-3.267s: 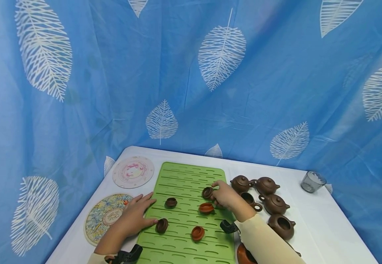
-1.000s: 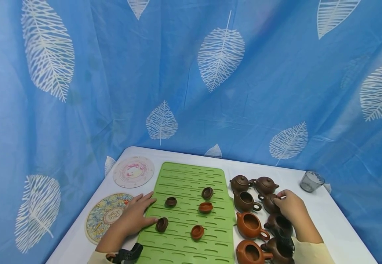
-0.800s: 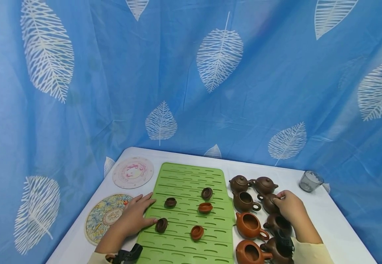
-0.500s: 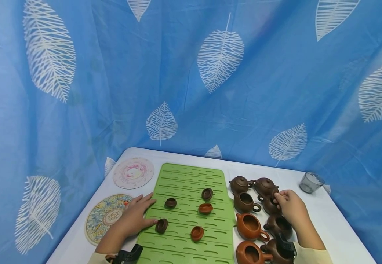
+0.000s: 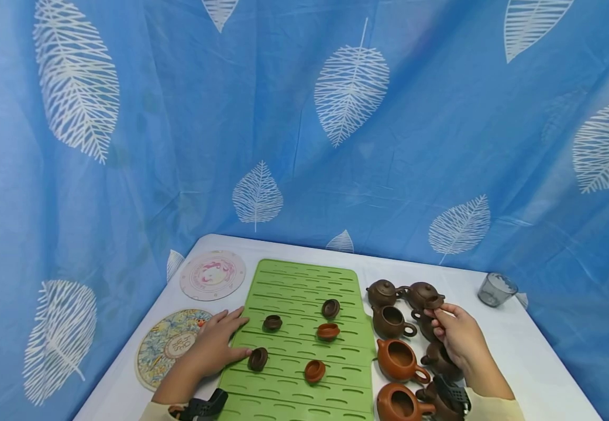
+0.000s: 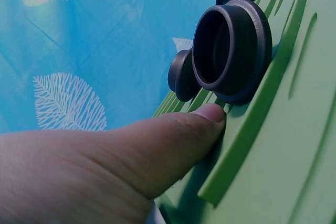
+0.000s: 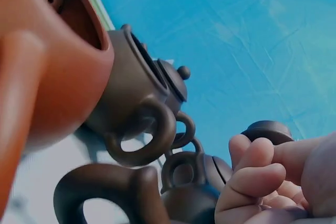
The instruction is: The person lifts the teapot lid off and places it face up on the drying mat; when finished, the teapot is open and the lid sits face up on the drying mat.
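Note:
My right hand (image 5: 462, 336) pinches a dark brown teapot lid (image 5: 433, 303) above the right row of small clay teapots. In the right wrist view the lid (image 7: 269, 130) shows at the fingertips, apart from any pot. Beneath it stands a dark teapot (image 5: 425, 328), partly hidden by the hand. My left hand (image 5: 213, 345) rests with spread fingers at the left edge of the green mat (image 5: 304, 275). Its thumb lies close to an upturned dark lid (image 6: 215, 51). Several other lids lie on the mat, among them an orange lid (image 5: 327, 331) and a second orange lid (image 5: 315, 371).
Orange teapots (image 5: 396, 358) and open dark teapots (image 5: 388, 320) stand tightly beside the mat's right edge. Two lidded teapots (image 5: 424, 296) are at the back. A grey glass (image 5: 497, 289) stands far right. Round coasters (image 5: 213, 275) lie on the left. Blue curtain borders the table.
My right hand left a dark lid upturned on the mat and went right to the teapots. It has since lifted the lid off the third dark teapot and tilted it. The left hand stays put.

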Demonstrator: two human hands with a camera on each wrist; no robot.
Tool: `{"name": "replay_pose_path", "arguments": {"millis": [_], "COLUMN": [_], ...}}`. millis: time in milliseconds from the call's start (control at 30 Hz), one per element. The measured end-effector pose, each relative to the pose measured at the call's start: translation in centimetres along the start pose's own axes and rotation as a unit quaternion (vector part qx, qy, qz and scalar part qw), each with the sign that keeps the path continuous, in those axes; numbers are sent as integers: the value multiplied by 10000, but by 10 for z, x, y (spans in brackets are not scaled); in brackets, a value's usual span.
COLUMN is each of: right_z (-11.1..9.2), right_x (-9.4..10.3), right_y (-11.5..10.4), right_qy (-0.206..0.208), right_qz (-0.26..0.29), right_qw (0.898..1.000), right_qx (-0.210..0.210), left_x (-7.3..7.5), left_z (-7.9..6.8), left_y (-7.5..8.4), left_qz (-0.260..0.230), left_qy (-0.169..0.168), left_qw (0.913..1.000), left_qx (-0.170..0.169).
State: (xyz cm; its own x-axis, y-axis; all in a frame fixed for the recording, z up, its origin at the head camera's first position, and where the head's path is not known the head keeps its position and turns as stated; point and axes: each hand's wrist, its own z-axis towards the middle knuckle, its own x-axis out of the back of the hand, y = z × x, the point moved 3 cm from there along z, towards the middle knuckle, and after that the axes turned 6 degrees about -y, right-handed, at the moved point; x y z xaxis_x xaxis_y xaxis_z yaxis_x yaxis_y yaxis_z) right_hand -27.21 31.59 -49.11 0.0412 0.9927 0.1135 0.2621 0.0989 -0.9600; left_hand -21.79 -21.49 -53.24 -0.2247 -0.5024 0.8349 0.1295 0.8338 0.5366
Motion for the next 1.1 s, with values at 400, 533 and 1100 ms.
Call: {"name": "replay_pose_path", "arguments": {"millis": [400, 533, 1100], "right_z": [-2, -2, -1], "right_x": [-25, -35, -111], "right_y": [-11, -17, -45], "right_qy": [-539, -587, -1407], "right_qz": [444, 395, 468], "right_qw": [9975, 9974, 9874], "right_qx": [136, 157, 561], "left_x": [1, 2, 0], "left_z": [-1, -1, 0], "left_y": [0, 1, -1], "left_qz": [1, 2, -48], "left_qy": [8, -5, -39], "left_qw": [10000, 10000, 10000], "left_qx": [17, 2, -28]}}
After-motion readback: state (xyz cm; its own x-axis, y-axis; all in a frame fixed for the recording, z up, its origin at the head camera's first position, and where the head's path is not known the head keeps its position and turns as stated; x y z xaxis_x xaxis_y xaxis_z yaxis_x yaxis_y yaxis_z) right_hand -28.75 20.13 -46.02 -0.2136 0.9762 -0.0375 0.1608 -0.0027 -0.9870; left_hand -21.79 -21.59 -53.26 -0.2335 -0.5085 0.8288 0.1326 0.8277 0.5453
